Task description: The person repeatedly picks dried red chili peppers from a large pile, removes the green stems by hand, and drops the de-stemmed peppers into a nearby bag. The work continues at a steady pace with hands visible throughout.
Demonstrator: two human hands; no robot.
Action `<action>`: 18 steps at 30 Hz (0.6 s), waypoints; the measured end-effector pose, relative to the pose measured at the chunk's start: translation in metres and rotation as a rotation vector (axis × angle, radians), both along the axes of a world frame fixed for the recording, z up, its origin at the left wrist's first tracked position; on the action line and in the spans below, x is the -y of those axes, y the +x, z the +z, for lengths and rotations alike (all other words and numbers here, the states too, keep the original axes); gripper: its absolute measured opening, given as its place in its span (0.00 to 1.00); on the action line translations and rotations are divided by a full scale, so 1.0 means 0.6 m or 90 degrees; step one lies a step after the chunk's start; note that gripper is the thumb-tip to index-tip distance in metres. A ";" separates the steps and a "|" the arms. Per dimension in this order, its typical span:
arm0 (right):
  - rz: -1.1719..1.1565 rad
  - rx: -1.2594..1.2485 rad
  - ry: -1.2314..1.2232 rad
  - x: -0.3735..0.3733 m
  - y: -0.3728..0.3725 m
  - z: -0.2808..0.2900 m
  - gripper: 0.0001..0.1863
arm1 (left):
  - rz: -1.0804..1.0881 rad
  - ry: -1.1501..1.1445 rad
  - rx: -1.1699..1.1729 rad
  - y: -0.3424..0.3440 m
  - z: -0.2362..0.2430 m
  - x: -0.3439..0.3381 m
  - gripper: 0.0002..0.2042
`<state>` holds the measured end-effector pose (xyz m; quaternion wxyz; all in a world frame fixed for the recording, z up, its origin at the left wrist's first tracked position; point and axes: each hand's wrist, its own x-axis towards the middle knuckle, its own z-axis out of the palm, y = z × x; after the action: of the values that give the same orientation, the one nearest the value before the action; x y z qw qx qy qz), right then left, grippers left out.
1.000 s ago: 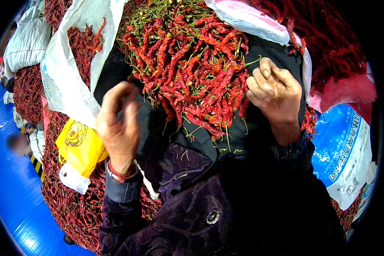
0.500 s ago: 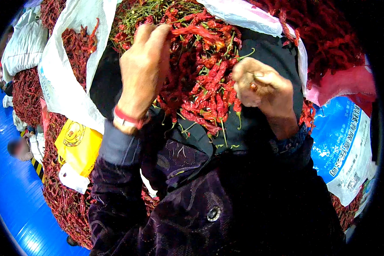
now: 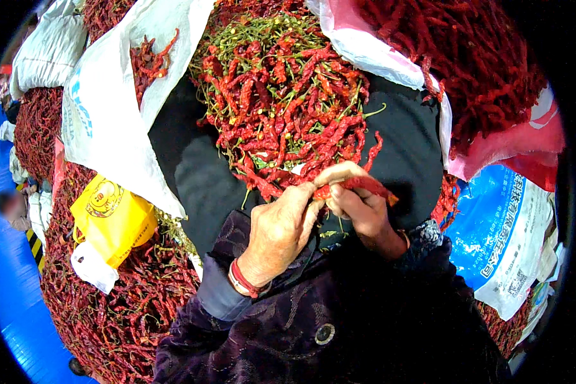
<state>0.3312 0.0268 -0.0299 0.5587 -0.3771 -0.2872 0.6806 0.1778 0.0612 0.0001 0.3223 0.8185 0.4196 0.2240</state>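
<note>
Resting on a black cloth (chilli heaps all around), left hand and right hand pinch one red chilli.

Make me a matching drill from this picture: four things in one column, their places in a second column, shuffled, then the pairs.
Things:
1. yellow bag
2. blue sack
3. red wristband
4. red chilli

Places:
A. on the left wrist
B. pinched between both hands
C. far right, below the pink sack
D. left, on loose chillies

Pairs: 1-D, 2-C, 3-A, 4-B
</note>
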 end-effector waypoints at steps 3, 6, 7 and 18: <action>-0.017 0.053 -0.014 0.021 -0.006 0.004 0.06 | -0.049 0.011 0.024 -0.012 -0.001 0.008 0.10; 0.008 0.088 -0.003 0.026 -0.005 0.016 0.05 | -0.040 0.014 0.068 -0.022 -0.007 0.019 0.10; 0.012 0.103 0.011 0.028 -0.007 0.015 0.05 | -0.039 0.006 0.078 -0.025 -0.007 0.020 0.10; -0.058 -0.385 -0.197 -0.007 0.021 -0.019 0.11 | -0.182 0.080 0.061 -0.081 0.014 0.031 0.06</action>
<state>0.3440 0.0312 -0.0413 0.5845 -0.2506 0.0151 0.7716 0.1294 0.0424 0.0084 0.3188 0.8767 0.2680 0.2407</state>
